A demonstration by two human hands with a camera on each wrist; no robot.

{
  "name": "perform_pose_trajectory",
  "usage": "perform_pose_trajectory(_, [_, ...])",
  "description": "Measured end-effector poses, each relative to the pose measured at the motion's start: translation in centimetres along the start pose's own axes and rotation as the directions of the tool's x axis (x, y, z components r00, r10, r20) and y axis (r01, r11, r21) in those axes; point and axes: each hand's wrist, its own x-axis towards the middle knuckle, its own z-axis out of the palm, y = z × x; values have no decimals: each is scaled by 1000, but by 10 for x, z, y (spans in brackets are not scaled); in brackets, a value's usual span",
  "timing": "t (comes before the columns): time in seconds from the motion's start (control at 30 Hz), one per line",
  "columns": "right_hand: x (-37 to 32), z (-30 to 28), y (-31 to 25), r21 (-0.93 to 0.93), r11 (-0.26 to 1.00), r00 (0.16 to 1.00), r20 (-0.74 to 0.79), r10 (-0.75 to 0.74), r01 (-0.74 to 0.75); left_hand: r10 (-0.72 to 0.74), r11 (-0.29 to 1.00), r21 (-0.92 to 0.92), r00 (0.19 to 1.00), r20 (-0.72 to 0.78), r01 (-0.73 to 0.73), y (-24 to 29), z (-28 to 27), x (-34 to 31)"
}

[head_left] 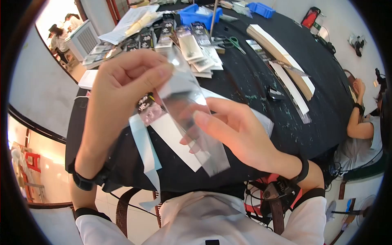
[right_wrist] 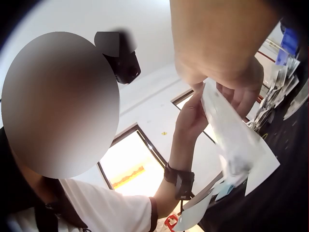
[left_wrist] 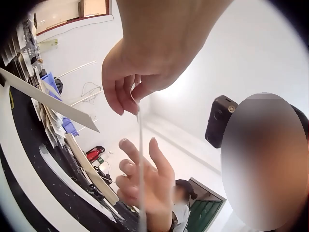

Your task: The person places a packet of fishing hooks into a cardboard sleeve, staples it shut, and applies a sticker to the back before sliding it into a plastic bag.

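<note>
clear sleeve [head_left: 185, 110] held up over worktop [head_left: 322, 85] | long axis runs far-left to near-right | left hand [head_left: 122, 87] pinches far end | right hand [head_left: 241, 134] grips near half (thumb on top, fingers beneath)

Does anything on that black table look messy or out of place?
Yes: small pale scraps litter the black table right of the clear sleeve, and the packets at its far side lie in a skewed, overlapping heap.

Plastic sleeve [head_left: 185, 118] between left hand [head_left: 118, 94] and right hand [head_left: 241, 134], over table [head_left: 322, 81] near edge; packet pile [head_left: 179, 41] behind it, scissors [head_left: 233, 42] right of pile, bins [head_left: 200, 15] farther back.
</note>
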Motion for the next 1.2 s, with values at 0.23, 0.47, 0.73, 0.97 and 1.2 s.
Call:
perform_pose_trajectory(0.23, [-3,5,-5,108,984,990,-20,-138,139,35,995,-94,999,-35,-38,22,12,-16])
perform_pose_trajectory(0.47, [-5,12,-10,109,992,998,-4,-70,70,104,995,12,991,-88,-103,18,16,-24])
perform_pose_trajectory(0.73, [2,18,-4,147,988,998,-9,57,-55,33,999,-34,993,-116,-37,3,15,-34])
perform_pose_trajectory(0.97, [10,14,-1,94,988,992,-9,126,-124,-43,999,-16,999,-8,43,-7,5,-35])
perform_pose_trajectory(1.2, [15,2,2,109,963,968,-3,249,-248,55,946,320,998,-17,-46,-23,-41,-30])
